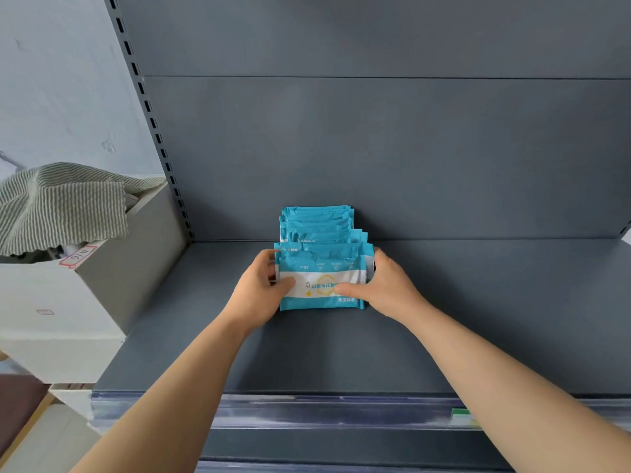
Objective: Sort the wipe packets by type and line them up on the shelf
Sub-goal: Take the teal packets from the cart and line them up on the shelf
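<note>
Forearms [177, 387] are reaching in; I'm watching the left hand [261, 288] and right hand [386, 288] pinching the front wipe packet [321, 285] by its ends, fingers hiding behind it. Rear packets [317, 230] are showing only top edges, standing on the grey shelf [478, 319]; a cloth-draped box [68, 302] is sitting left.

Likely shop: slotted gondola shelf [307, 343], price-label strip [341, 409].
</note>
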### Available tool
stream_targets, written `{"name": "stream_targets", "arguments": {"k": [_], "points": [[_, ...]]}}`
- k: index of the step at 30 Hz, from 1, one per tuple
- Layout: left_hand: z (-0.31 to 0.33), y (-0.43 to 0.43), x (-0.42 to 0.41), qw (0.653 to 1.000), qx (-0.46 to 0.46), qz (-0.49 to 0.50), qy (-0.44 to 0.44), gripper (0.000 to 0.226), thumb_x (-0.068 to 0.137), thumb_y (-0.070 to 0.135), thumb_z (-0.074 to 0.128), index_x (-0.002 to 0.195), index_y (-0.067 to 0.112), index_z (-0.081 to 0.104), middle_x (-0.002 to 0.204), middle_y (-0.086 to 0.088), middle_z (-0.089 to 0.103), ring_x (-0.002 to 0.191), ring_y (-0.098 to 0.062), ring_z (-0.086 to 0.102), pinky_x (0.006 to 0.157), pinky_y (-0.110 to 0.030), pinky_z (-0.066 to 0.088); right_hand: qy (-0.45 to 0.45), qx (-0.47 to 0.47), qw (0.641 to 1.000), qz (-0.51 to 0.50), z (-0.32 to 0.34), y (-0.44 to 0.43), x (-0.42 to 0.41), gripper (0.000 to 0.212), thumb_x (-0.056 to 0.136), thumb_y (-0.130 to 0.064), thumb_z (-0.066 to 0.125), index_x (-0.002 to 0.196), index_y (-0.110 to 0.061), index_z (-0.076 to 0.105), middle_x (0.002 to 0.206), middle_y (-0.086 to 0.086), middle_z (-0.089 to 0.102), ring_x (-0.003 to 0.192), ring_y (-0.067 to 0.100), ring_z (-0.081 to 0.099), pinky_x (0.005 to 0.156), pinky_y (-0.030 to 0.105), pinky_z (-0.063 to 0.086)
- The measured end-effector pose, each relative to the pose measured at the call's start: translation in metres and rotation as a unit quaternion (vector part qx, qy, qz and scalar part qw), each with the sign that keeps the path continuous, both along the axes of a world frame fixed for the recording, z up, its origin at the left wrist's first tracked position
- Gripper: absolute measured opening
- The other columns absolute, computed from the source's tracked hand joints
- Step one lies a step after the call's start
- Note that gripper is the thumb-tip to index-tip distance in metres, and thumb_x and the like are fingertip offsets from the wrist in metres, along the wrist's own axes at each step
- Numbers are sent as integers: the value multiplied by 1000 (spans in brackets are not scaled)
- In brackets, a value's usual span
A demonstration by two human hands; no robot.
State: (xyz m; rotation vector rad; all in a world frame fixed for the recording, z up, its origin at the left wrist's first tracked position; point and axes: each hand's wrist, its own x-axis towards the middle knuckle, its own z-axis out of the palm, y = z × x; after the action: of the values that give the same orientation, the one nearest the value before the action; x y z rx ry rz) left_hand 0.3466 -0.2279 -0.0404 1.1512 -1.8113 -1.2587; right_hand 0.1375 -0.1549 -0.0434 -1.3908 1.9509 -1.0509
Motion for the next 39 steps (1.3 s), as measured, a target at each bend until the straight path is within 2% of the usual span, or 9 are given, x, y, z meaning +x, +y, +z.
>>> {"name": "stream_targets", "arguments": {"k": [2, 4, 7, 12, 15, 20, 25, 34, 39], "points": [[-3, 1, 0, 996, -45, 2, -77, 36, 97, 13, 49, 130, 22, 39, 128, 4, 53, 113, -14, 55, 96, -42, 50, 28, 26, 999, -2, -2, 0, -1, 110, 59, -51, 84, 145, -23, 22, 141, -12, 44, 128, 11, 45, 102, 36, 45], [-6, 1, -1, 993, -50, -11, -108, 36, 97, 19, 43, 132, 20, 35, 134, 1, 42, 123, -18, 42, 105, -45, 41, 28, 54, 998, 20, -1, -1, 0, 120, 66, -50, 81, 151, -22, 1, 149, -12, 34, 135, 12, 37, 108, 36, 38], [-8, 1, -3, 994, -6, -58, -95, 29, 91, 30, 43, 119, 26, 34, 120, 4, 60, 113, -20, 55, 100, -48, 44, 42, 75, 995, 58, 0, -3, 7, 99, 72, -48, 77, 145, -24, 16, 134, -15, 49, 127, 10, 46, 101, 30, 42], [-11, 0, 2, 993, -7, -79, -88, 53, 84, 44, 58, 127, 38, 29, 122, 11, 63, 112, -19, 60, 101, -45, 45, 83, 94, 987, 98, -1, -9, 7, 117, 52, -82, 62, 146, -34, 11, 142, -14, 42, 134, 17, 37, 110, 43, 35], [-20, -3, 6, 985, -36, -62, -155, 60, 73, 64, 53, 124, 45, 28, 125, 16, 59, 115, -20, 56, 105, -46, 40, 97, 87, 989, 71, 3, 0, 3, 96, 63, -73, 64, 140, -28, 28, 140, -12, 46, 132, 14, 40, 109, 40, 36], [-12, 10, 4, 985, -69, 1, -159, 61, 74, 53, 64, 126, 35, 36, 128, 11, 55, 114, -17, 56, 98, -46, 46, 112, 60, 991, 35, 9, 16, 6, 68, 78, -52, 69, 133, -25, 40, 134, -11, 51, 120, 9, 48, 92, 28, 45], [13, 30, -28, 919, -287, 87, -256, 71, 87, 34, 62, 146, 8, 30, 149, -9, 34, 135, -31, 33, 111, -43, 26, 245, 13, 969, -5, 27, 56, -13, 63, 89, -50, 56, 143, -22, 40, 148, -9, 40, 122, 16, 50, 100, 29, 37], [36, 152, -184, 867, -448, -85, -202, 36, 84, 35, 52, 106, 13, 70, 101, -4, 70, 84, -32, 64, 78, -40, 51, 358, -3, 929, -93, 40, 207, -124, 45, 95, -39, 52, 136, -19, 52, 141, -5, 51, 130, 13, 45, 105, 22, 33], [22, 254, -295, 860, -464, -158, -144, 29, 82, 31, 59, 102, 14, 73, 98, -1, 71, 83, -27, 66, 75, -36, 51, 358, 0, 919, -163, 32, 323, -215, 43, 90, -37, 55, 124, -12, 63, 125, 2, 64, 116, 21, 59, 99, 29, 42]]}}
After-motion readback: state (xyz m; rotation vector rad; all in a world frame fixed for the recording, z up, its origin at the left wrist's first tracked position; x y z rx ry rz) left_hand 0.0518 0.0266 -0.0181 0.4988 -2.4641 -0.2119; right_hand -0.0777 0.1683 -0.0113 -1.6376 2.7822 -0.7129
